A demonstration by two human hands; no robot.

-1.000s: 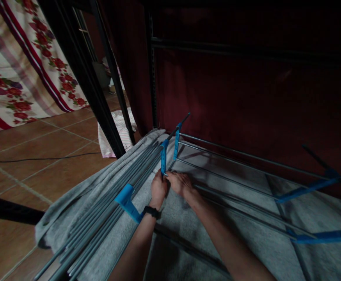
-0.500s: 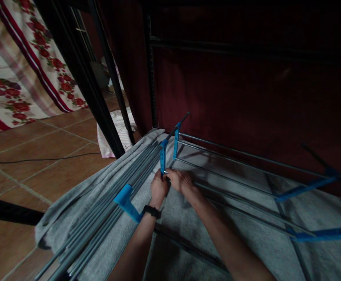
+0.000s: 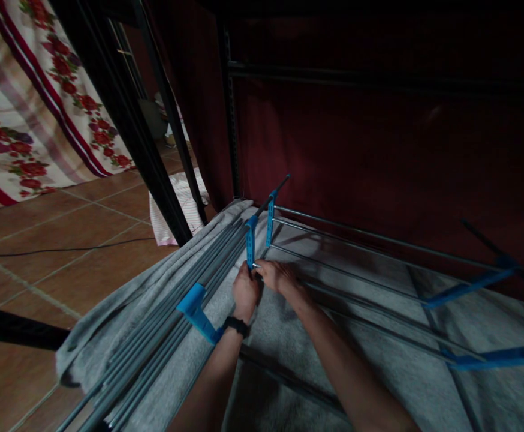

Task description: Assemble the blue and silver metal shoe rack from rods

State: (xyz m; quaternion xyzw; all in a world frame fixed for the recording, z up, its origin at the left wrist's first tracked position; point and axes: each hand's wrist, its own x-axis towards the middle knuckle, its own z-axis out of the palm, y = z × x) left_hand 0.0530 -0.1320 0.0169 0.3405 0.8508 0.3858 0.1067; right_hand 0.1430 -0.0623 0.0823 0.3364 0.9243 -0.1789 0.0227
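My left hand (image 3: 246,289) is closed round the lower end of a blue plastic bracket (image 3: 250,241), which hangs from a dark metal pole (image 3: 264,205). Against that bracket, my right hand (image 3: 274,276) pinches a thin metal rod (image 3: 256,265); its bright tip shows at the bracket's lower part. The rod runs off to the right behind my forearm. Beyond my hands, a second blue bracket (image 3: 270,221) on the same pole has several thin rods fitted into it. At their far right ends lie blue brackets (image 3: 471,289) on another pole. My fingertips are partly hidden.
Several grey metal tubes (image 3: 167,321) lie bundled on the grey blanket (image 3: 93,348) at left. A loose blue bracket (image 3: 198,315) rests by my left wrist. Black metal posts (image 3: 127,126) frame the left side, and a dark red curtain (image 3: 356,156) hangs behind.
Both hands keep their hold at the bracket with almost no movement. The view has shifted very slightly.
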